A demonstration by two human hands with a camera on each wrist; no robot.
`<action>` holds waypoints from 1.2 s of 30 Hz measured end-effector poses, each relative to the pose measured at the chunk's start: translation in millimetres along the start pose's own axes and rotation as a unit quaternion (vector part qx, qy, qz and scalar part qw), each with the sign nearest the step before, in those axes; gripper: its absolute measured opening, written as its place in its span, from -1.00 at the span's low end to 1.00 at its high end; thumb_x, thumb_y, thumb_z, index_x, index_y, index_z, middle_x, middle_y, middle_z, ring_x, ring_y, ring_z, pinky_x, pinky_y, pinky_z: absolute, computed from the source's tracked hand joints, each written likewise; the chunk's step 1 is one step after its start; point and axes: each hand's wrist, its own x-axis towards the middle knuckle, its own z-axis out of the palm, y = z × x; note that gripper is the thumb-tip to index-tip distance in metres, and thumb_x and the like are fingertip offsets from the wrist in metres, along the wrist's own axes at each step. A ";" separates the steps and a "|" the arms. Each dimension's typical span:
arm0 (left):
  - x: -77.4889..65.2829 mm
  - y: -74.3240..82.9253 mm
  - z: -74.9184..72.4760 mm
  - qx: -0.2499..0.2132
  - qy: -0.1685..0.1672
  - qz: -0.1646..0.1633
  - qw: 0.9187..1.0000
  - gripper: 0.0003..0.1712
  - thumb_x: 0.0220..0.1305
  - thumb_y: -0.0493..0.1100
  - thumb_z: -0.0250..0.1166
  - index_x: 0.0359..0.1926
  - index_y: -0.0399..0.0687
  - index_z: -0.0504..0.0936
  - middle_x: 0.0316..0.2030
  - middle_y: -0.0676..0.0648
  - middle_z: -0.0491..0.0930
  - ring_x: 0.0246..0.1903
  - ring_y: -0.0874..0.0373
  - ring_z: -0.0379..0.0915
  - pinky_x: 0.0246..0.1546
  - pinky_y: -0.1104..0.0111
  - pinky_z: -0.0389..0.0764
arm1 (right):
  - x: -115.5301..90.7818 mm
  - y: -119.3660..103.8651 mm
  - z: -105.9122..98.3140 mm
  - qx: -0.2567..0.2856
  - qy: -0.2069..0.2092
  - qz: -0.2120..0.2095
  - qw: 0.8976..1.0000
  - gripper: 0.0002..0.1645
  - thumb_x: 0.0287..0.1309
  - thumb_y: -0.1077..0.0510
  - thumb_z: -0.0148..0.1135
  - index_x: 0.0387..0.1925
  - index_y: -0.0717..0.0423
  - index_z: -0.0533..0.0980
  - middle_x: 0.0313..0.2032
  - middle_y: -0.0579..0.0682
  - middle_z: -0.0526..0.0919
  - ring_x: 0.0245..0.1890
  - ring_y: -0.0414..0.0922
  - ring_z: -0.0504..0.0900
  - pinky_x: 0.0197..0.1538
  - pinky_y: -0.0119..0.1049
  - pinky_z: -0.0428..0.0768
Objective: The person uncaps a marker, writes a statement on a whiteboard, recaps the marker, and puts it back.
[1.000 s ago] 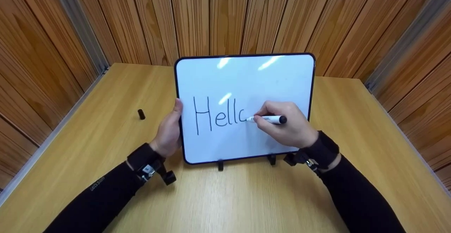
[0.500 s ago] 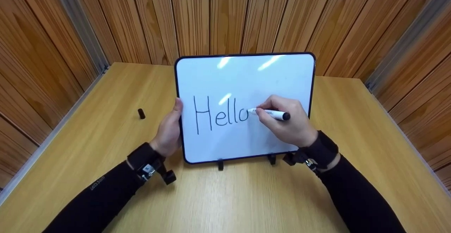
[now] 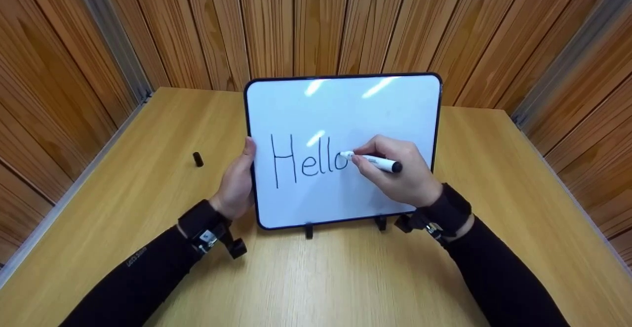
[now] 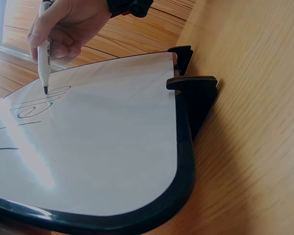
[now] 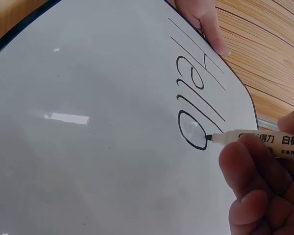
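A whiteboard point(image 3: 306, 107) with a dark frame leans on a black stand point(image 3: 309, 231), the word "Hello" written across it in black. My left hand point(image 3: 234, 187) grips the board's left edge, thumb at the front rim and the other fingers hidden behind. Between the thumb and fingers of my right hand point(image 3: 406, 174) is a white whiteboard marker point(image 3: 377, 162) with a black end. In the right wrist view, the marker's dark tip point(image 5: 209, 137) meets the end of the "o" point(image 5: 180, 128), which forms a joined loop.
A small black marker cap point(image 3: 198, 159) lies on the wooden table point(image 3: 123, 188) left of the board. Wood-panelled walls point(image 3: 316, 20) enclose the table at the back and both sides. Each wrist wears a black strap with a camera.
The right hand has moved the marker up and round, turning a half-made curve into the closed "o", with the tip now back at its upper left. The left hand and board stay put.
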 end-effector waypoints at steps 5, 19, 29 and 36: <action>-0.2 1.6 -0.2 0.001 0.002 -0.004 1.000 -0.12 0.76 0.45 -0.40 0.64 0.04 0.39 0.30 -0.30 0.63 0.24 -0.19 0.64 0.16 0.14 0.69 | 1.2 -0.2 -4.8 0.007 0.005 -0.027 1.000 -0.90 0.37 0.46 0.41 -0.15 0.30 0.70 -0.23 0.07 0.87 -0.33 -0.12 0.76 -0.13 -0.51 0.65; -1.0 -0.2 -0.2 0.003 0.016 -0.011 1.000 0.00 0.61 0.62 -0.25 0.62 0.04 0.40 0.23 -0.29 0.67 0.13 -0.14 0.68 0.10 0.17 0.70 | -5.6 4.9 -18.3 -0.019 0.052 -0.016 0.998 -0.89 0.30 0.48 0.41 -0.19 0.30 0.71 -0.35 0.01 0.80 -0.48 -0.18 0.56 -0.39 -0.46 0.43; -2.0 -0.8 -0.6 0.006 0.023 -0.004 1.000 -0.06 0.68 0.55 -0.28 0.60 0.02 0.44 0.21 -0.31 0.67 0.12 -0.17 0.68 0.07 0.18 0.70 | -11.3 8.0 -24.0 -0.030 0.071 0.000 0.997 -0.91 0.33 0.46 0.41 -0.18 0.30 0.72 -0.37 0.00 0.80 -0.48 -0.17 0.59 -0.37 -0.48 0.49; -2.6 -0.5 -0.8 0.011 0.030 -0.009 0.999 -0.03 0.63 0.60 -0.26 0.65 0.08 0.38 0.26 -0.27 0.66 0.20 -0.16 0.66 0.15 0.16 0.69 | -12.3 11.2 -22.2 -0.030 0.054 -0.005 0.998 -0.93 0.43 0.36 0.42 -0.14 0.34 0.70 -0.35 0.03 0.78 -0.46 -0.16 0.57 -0.36 -0.46 0.46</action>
